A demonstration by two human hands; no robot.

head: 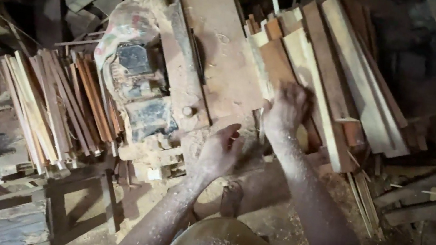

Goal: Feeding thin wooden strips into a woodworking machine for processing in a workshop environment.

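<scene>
Your right hand (287,109): fingers spread and laid flat on the stack of boards (321,81) beside the saw table's right edge — not closed round any one piece, as far as the view shows.
Your left hand (220,151): fingers loosely open, curled a little, holding nothing; it hovers at the near edge of the saw table (212,55), just beside the right hand.
Done, by the look of it: a thick bundle of thin strips (54,100) lies off the table's left side, fanned and overlapping — I judge these already cut.
Left, by the look of it: the boards under your right hand are wide and uncut, and many lie there, so I would judge plenty remains.
Materials: the boards are rough-sawn wood, pale to reddish-brown, long and flat; the strips are narrow and splintery at the ends.
Table: worn plank top, dusty, with a motor housing (135,66) against its left edge, caked in sawdust.
Floor and arms: sawdust (272,222) lies on the ground and powders both forearms.
</scene>
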